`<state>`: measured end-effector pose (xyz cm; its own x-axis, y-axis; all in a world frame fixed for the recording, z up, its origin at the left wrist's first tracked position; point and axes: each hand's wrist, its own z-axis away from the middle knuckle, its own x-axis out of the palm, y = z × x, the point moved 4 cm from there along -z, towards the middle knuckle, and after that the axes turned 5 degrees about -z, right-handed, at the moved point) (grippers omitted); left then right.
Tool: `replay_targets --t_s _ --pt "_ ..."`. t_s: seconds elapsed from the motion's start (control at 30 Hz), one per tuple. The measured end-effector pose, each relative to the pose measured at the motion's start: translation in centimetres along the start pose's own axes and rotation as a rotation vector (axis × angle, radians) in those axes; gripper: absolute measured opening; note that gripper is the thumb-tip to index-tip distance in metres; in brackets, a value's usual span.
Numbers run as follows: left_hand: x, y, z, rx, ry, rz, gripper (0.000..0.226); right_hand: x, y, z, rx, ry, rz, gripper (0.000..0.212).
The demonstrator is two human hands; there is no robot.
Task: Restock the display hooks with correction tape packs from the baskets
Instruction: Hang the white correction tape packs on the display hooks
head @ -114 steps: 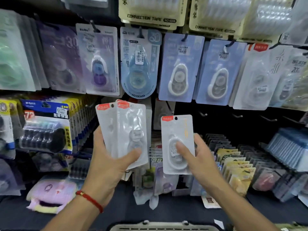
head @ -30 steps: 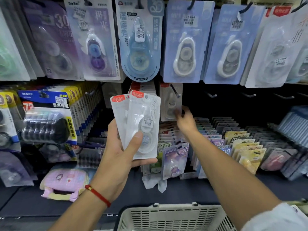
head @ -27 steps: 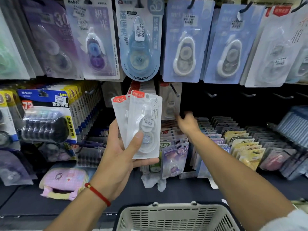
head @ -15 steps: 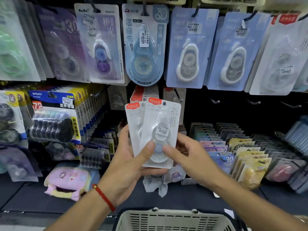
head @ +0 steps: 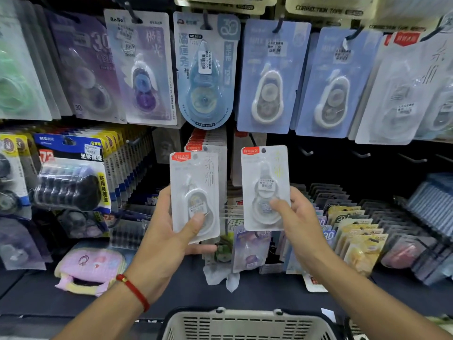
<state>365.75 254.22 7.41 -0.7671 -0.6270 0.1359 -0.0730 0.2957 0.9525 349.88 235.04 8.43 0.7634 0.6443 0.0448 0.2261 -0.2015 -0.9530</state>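
A: Step?

B: Mid-restock. Right hand (head: pixel 297 217) grips one white pack (head: pixel 264 187) by its lower half, thumb on the blister, fingers curled behind. It is held upright in front of the shelf, not on a hook.

A: Left?

B: Left hand (head: pixel 169 231) grips another pack (head: pixel 195 195), thumb across the front, fingers wrapped behind. I see one for sure; a second behind it I cannot rule out.

A: So count?

B: Two packs plainly in hand, one per hand. One basket (head: pixel 247 325) at the near edge, only its rim shows, contents hidden. Same red-tab packs (head: pixel 206 141) hang on a hook just behind the left one, several deep, too stacked to count.

A: Target hook?

B: My guess is the hook (head: pixel 252 141) just behind and above the right pack; a card or so seems to be on it already, dim. Bare hooks (head: pixel 306 152) run further right, at least three visible.

A: Next move needs?

B: Lift the right pack, line up its hang hole (head: pixel 263 150) with the hook tip, push it back. The hole is small, so keep the card square to the hook. Then take the left one over.
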Motion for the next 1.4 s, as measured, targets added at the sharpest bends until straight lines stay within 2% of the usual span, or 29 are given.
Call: replay_targets --t_s 0.2,0.33,0.57,0.67,0.77,0.97,1.03,1.13,1.23,1.3,1.4 --pt "-0.1 0.1 0.0 0.013 -0.005 -0.01 0.055 0.0 0.3 -0.4 -0.049 -0.046 -0.024 0.022" --pt "-0.1 0.1 0.0 0.018 -0.008 -0.022 0.055 -0.5 2.3 -0.1 -0.068 0.051 0.011 0.022" --pt "-0.4 0.3 0.0 0.046 -0.015 -0.044 0.054 0.7 6.5 -5.9 0.012 0.15 0.306 0.016" --pt "-0.6 0.2 0.0 0.053 -0.005 -0.057 0.054 1.7 7.9 -10.6 0.079 0.219 0.338 0.031" --pt "-0.8 0.0 -0.1 0.054 0.004 -0.054 0.051 1.9 8.8 -13.3 0.111 0.275 0.344 0.031" --pt "-0.4 -0.2 -0.1 0.006 -0.016 -0.018 0.046 1.5 8.7 -11.9 0.146 0.305 0.392 0.046" --pt "0.0 -0.2 -0.1 -0.012 -0.038 -0.013 0.045 1.1 7.5 -9.9 0.129 0.314 0.397 0.043" --pt "0.7 -0.1 0.1 -0.019 -0.084 -0.027 0.044 1.4 4.8 -6.0 0.086 0.13 0.308 0.021" --pt "1.9 -0.1 0.1 -0.045 -0.138 0.002 0.047 2.9 1.0 -2.4 0.059 -0.204 0.104 0.024" --pt "2.7 -0.3 0.1 -0.065 -0.161 0.025 0.049 3.6 -0.9 -0.6 0.022 -0.376 0.189 0.028" --pt "3.7 -0.4 0.3 -0.09 -0.167 0.017 0.048 3.5 -1.2 0.6 0.01 -0.401 0.216 0.039"
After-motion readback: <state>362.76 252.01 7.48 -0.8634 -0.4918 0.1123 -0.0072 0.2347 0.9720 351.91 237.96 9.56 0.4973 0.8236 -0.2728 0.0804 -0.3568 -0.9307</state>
